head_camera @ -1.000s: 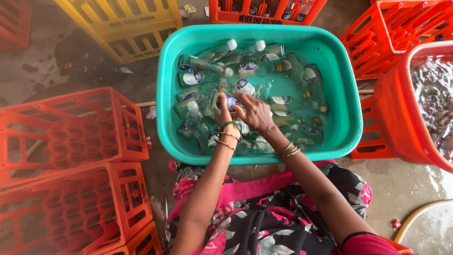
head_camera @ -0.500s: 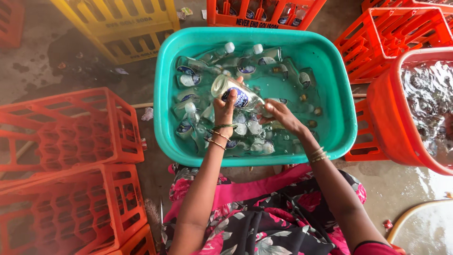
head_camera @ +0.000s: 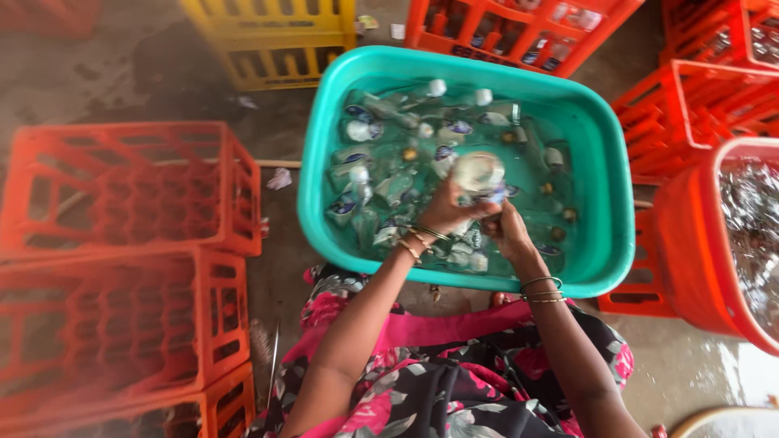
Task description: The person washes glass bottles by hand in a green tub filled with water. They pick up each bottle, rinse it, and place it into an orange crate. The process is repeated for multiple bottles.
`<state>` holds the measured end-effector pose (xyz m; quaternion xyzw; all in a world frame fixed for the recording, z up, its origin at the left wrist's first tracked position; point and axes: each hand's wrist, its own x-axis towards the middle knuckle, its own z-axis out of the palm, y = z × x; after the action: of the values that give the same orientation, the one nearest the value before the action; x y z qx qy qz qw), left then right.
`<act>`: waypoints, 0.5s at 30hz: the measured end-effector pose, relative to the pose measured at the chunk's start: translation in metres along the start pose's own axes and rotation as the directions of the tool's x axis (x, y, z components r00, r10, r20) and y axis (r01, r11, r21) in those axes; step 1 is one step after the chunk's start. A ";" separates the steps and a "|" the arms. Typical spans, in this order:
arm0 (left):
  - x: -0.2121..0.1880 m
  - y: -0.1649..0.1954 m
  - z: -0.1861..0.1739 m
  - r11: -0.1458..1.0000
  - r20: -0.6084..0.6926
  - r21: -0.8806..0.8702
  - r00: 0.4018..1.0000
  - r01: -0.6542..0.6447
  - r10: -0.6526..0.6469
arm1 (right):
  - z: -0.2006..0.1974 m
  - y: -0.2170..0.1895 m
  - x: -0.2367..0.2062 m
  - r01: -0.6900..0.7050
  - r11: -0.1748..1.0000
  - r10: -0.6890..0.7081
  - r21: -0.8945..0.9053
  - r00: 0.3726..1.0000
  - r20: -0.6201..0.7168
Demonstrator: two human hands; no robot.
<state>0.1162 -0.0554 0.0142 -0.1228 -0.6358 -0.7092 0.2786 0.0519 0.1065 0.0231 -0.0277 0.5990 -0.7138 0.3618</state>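
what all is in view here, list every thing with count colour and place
tub: one, teal, centre, holds water
bottles: many, clear glass, lying in the tub
held bottle: one, clear, above the tub, in both hands
orange crates: several, stacked left, more top and right
yellow crate: one, top centre
orange bin: one, right, holds water
bangles: a few, metal, on both wrists
left hand: grips the held bottle
right hand: on the held bottle
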 end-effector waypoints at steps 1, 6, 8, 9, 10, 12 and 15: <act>-0.005 0.001 0.003 1.000 0.005 -0.003 1.000 -0.025 0.025 | 0.006 0.003 0.003 -0.022 0.999 0.022 0.042 1.000 -0.010; -0.009 0.010 -0.001 0.910 0.015 0.378 0.981 0.172 -0.192 | 0.046 0.004 0.015 -0.088 0.990 0.082 0.112 0.995 0.057; -0.007 0.017 -0.012 0.930 -0.058 0.349 0.993 0.113 -0.099 | 0.068 -0.002 0.023 -0.095 0.994 0.091 0.058 0.993 0.072; -0.006 0.021 -0.020 0.966 -0.069 0.242 0.995 0.088 -0.073 | 0.080 -0.008 0.024 -0.081 0.996 0.084 -0.047 0.995 0.058; -0.006 0.025 -0.028 0.989 -0.092 0.136 0.995 0.059 -0.047 | 0.092 -0.016 0.024 -0.069 0.985 0.078 -0.157 0.996 0.053; -0.009 0.034 -0.054 1.000 -0.196 0.013 0.981 -0.001 0.003 | 0.119 -0.029 0.023 -0.039 0.926 0.071 -0.375 0.995 0.072; -0.022 0.050 -0.124 0.998 -0.476 0.015 0.878 -0.054 0.055 | 0.129 -0.042 0.009 0.416 0.483 -0.076 -0.771 0.897 0.436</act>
<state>0.1840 -0.1727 0.0248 0.0374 -0.5445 -0.7093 0.4461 0.0855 -0.0054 0.0923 -0.4115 0.7857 -0.3579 0.2919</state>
